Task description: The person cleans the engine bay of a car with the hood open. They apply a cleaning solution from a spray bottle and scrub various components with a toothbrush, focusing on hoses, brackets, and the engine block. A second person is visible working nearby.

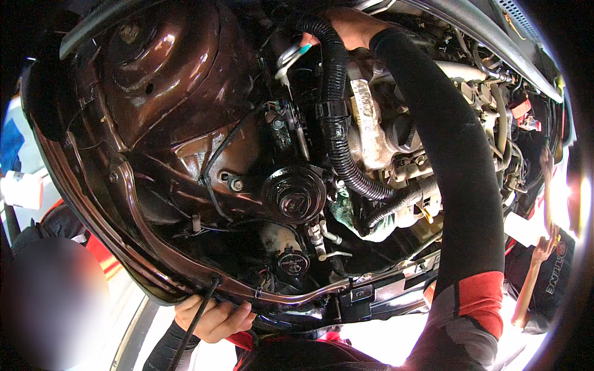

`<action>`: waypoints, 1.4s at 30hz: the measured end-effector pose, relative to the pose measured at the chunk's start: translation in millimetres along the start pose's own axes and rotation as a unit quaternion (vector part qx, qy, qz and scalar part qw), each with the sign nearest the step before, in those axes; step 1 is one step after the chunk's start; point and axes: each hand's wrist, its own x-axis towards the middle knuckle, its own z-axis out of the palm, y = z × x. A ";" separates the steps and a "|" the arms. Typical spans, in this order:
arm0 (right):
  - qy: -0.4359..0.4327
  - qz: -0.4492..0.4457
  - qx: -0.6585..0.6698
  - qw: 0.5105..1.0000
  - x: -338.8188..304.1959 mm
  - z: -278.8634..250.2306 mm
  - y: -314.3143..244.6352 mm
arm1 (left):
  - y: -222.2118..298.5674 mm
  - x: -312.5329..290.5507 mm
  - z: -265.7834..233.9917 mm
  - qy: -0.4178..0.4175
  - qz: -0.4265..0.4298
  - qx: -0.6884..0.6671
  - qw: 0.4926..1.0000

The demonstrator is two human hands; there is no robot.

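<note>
Below me lies the open engine bay of a car with brown-painted inner bodywork (pixel 179 80). My left hand (pixel 213 318) is at the front edge of the bodywork (pixel 185 287), its fingers curled against that edge. A thin black rod (pixel 195 324) crosses in front of these fingers. My right arm, in a black sleeve, reaches over the engine to the far side. There my right hand (pixel 352 31) is partly hidden behind a black corrugated hose (pixel 334 93). Its fingertips show beside a small teal-tipped piece (pixel 305 48); whether they grip it is unclear.
A round black cap-like part (pixel 294 195) and a smaller reservoir cap (pixel 292 263) sit near the front. A greenish cloth or bag (pixel 365 222) is tucked under the hose. Another person stands at the left; at the right, a co-worker's hands (pixel 544 244) are near a white object (pixel 521 229).
</note>
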 end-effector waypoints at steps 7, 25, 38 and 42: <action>-0.008 -0.044 0.149 0.988 7.9 12.5 0.4 | -0.7 2.2 -1.9 -0.004 0.005 0.000 1.000; -0.010 0.047 0.211 0.976 12.8 17.8 -8.7 | -0.1 2.2 -2.5 -0.001 0.004 0.003 1.000; 0.032 -0.016 0.141 0.989 18.1 26.9 19.4 | 1.1 4.6 -4.6 -0.017 -0.008 -0.006 1.000; 0.021 -0.009 0.155 0.988 16.3 22.0 10.8 | 1.3 3.9 -4.4 -0.024 -0.014 -0.010 1.000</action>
